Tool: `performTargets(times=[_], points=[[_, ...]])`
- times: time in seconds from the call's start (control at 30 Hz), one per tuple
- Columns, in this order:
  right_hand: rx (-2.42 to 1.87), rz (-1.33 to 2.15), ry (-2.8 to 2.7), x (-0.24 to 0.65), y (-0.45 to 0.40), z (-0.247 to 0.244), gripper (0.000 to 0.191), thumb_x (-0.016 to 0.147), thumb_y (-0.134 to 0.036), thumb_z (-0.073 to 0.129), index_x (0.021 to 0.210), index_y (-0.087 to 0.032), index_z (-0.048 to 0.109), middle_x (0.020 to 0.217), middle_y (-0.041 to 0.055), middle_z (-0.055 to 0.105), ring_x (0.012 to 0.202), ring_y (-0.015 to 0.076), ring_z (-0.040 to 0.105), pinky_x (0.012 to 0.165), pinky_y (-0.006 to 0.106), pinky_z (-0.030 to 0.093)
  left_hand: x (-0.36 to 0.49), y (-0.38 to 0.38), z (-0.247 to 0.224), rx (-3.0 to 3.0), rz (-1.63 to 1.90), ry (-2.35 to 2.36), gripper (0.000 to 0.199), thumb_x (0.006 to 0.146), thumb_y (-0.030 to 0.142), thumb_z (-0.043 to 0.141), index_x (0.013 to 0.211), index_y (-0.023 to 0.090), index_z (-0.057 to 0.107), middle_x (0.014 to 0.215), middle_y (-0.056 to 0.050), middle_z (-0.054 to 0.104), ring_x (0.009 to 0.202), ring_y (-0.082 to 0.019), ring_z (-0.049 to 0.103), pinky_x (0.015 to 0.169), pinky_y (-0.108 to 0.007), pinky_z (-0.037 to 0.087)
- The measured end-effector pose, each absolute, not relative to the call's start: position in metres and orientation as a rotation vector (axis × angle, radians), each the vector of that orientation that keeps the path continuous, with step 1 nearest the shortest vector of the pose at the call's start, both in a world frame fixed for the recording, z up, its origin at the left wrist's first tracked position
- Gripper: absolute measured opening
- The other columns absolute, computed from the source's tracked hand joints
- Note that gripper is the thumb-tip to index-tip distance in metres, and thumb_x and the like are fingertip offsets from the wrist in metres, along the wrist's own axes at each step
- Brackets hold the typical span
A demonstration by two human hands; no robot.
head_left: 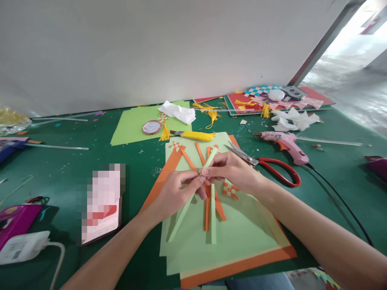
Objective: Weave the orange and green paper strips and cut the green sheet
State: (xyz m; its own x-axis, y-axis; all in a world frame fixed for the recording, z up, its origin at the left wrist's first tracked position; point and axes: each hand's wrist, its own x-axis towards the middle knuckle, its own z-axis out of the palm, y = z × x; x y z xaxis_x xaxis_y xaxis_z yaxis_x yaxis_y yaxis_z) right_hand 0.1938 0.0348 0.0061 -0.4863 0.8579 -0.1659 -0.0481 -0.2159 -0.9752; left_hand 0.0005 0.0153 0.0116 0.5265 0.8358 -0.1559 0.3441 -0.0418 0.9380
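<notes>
Green table (140, 167); pale green strip (209, 159) pinched in left grip (178, 189) and right grip (231, 168), upper end jutting beyond.

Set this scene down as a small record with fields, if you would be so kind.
Hands: left hand and right hand, fingertips together at a pale green strip
Below hands: orange strips over pale green sheets
Woven piece: orange-and-green checkered piece, on the sheets
Beyond hands: yellow cutter
Right side: red-handled scissors, pink glue gun
Left side: phone, screen pixelated
Surface: green table
</notes>
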Motion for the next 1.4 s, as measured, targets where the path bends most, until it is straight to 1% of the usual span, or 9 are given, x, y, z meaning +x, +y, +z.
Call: performTargets(times=[0.1,0.23,0.37,0.5,0.7,0.83,1.0,1.17,1.4], points=[[-1.01,1.766,-1.393,0.193,0.0347,0.0072,0.025,0.072,-0.035,0.076,0.063,-0.016,0.063,0.058,-0.0005,0.061,0.054,0.0083,0.049,0.049,0.024,0.034,0.0003,0.0149,0.0132,1.642,0.543,1.025,0.035,0.096,0.038,0.049,0.082,0.014,0.069,0.074,-0.004,0.073,0.065,-0.015,0.065,0.066,-0.026,0.047],[-0.996,1.771,-1.394,0.1926,0.0349,0.0063,0.022,0.073,-0.033,0.076,0.065,-0.015,0.065,0.059,0.0002,0.062,0.054,0.0084,0.051,0.05,0.023,0.034,0.0,0.0147,0.0153,1.678,0.559,1.024,0.032,0.096,0.034,0.049,0.079,0.015,0.069,0.068,-0.001,0.072,0.067,-0.014,0.065,0.068,-0.024,0.046],[-0.987,1.766,-1.402,0.1927,0.0339,0.0063,0.02,0.074,-0.03,0.075,0.065,-0.015,0.066,0.059,0.0,0.063,0.053,0.0078,0.049,0.049,0.023,0.033,0.0016,0.0152,0.0159,1.688,0.562,1.041,0.033,0.096,0.034,0.05,0.078,0.015,0.069,0.064,-0.001,0.071,0.061,-0.013,0.062,0.059,-0.023,0.043],[-1.011,1.758,-1.432,0.1935,0.0343,0.0088,0.02,0.075,-0.03,0.074,0.064,-0.015,0.066,0.059,0.0009,0.064,0.054,0.008,0.048,0.048,0.024,0.031,0.0021,0.0149,0.0156,1.666,0.565,1.039,0.033,0.095,0.033,0.051,0.075,0.015,0.069,0.063,-0.001,0.071,0.062,-0.013,0.063,0.061,-0.023,0.044],[-1.115,1.609,-1.419,0.1987,0.0398,0.0072,0.02,0.074,-0.031,0.074,0.064,-0.015,0.067,0.056,-0.0013,0.058,0.051,0.0067,0.04,0.049,0.025,0.029,0.0004,0.0135,0.015,1.657,0.56,1.043,0.036,0.095,0.032,0.051,0.069,0.014,0.069,0.062,-0.002,0.07,0.06,-0.012,0.061,0.06,-0.022,0.044],[-1.101,1.646,-1.396,0.1975,0.0389,0.0044,0.019,0.074,-0.03,0.074,0.066,-0.015,0.068,0.056,-0.0013,0.058,0.052,0.0071,0.042,0.05,0.025,0.029,0.0007,0.0142,0.0131,1.656,0.55,1.037,0.035,0.095,0.031,0.051,0.071,0.014,0.069,0.065,-0.002,0.071,0.062,-0.013,0.063,0.061,-0.023,0.045],[-1.046,1.735,-1.434,0.1933,0.0345,0.0057,0.019,0.075,-0.029,0.073,0.064,-0.015,0.067,0.057,-0.0001,0.061,0.053,0.0077,0.045,0.048,0.024,0.028,0.001,0.0136,0.0138,1.636,0.58,1.026,0.033,0.095,0.035,0.05,0.076,0.014,0.069,0.064,-0.002,0.07,0.063,-0.014,0.065,0.063,-0.023,0.046],[-1.088,1.704,-1.446,0.1946,0.0356,0.0077,0.02,0.074,-0.031,0.074,0.064,-0.016,0.066,0.056,-0.0007,0.059,0.053,0.0084,0.046,0.047,0.025,0.027,0.0006,0.0132,0.0154,1.657,0.571,1.038,0.035,0.096,0.036,0.05,0.075,0.015,0.069,0.063,-0.001,0.07,0.062,-0.013,0.063,0.064,-0.023,0.046],[-1.079,1.649,-1.393,0.1987,0.038,0.0062,0.018,0.075,-0.03,0.073,0.067,-0.015,0.067,0.056,-0.0019,0.056,0.052,0.0077,0.04,0.051,0.026,0.029,0.001,0.014,0.0116,1.664,0.551,1.065,0.036,0.096,0.035,0.051,0.074,0.015,0.071,0.063,-0.002,0.07,0.06,-0.013,0.061,0.063,-0.024,0.046]])
